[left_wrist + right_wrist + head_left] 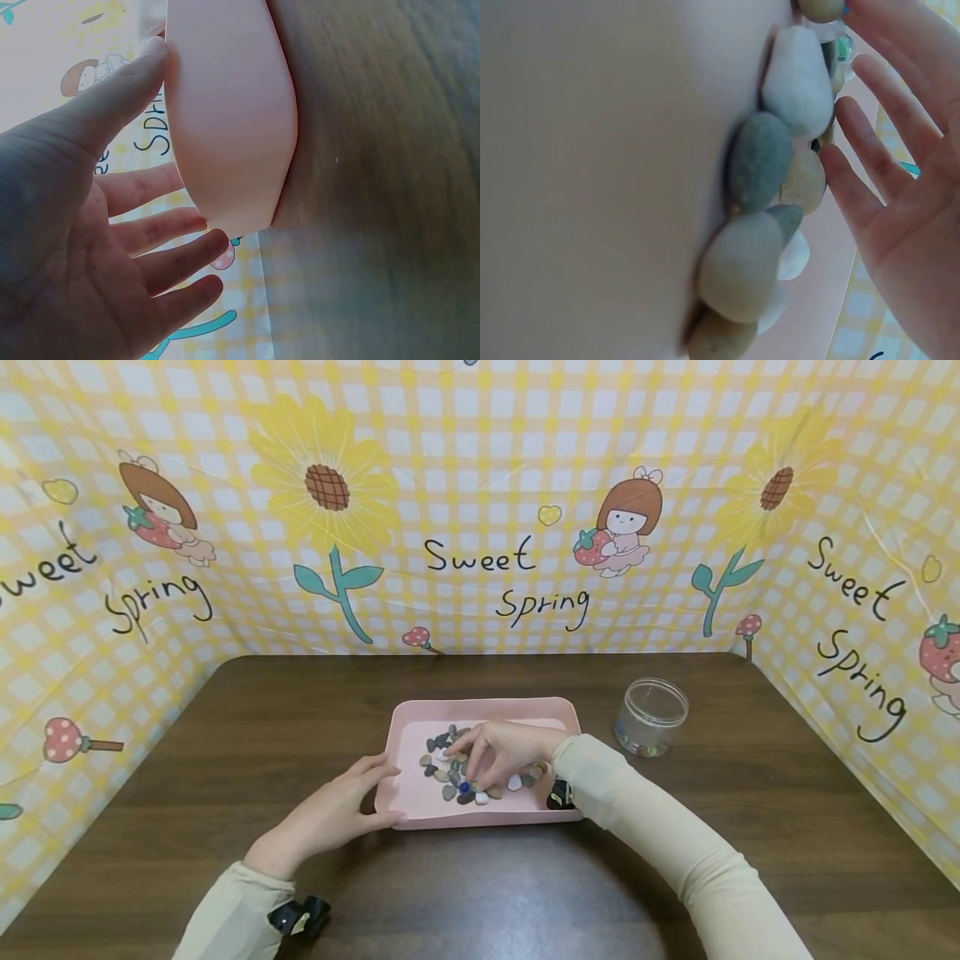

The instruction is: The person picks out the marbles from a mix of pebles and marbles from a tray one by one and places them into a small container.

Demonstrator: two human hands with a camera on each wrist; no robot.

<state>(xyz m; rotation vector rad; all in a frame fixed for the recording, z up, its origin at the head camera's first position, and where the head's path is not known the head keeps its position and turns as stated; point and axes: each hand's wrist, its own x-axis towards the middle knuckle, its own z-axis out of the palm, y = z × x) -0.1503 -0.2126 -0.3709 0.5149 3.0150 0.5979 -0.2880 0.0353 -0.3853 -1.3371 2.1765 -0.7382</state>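
Note:
A pink tray point(480, 818) on the table holds a cluster of grey, tan and white pebbles point(448, 792). My left hand point(333, 806) steadies the tray's left end, its thumb and fairly straight fingers spread against the rim point(174, 97). Over the pebbles, my right hand point(498, 752) reaches down with thumb and index finger close together beside a blue marble point(464, 787). Whether they pinch anything is hidden. In the right wrist view, its other fingers point(874, 146) extend loosely near a white pebble point(799, 82); a green glass piece point(845, 48) shows behind.
A clear open jar point(651, 718) stands on the table right of the tray, with a few small coloured pieces at its bottom. Brown wooden tabletop point(300, 718) surrounds both. A yellow checked cloth point(465, 468) hangs behind and along the sides.

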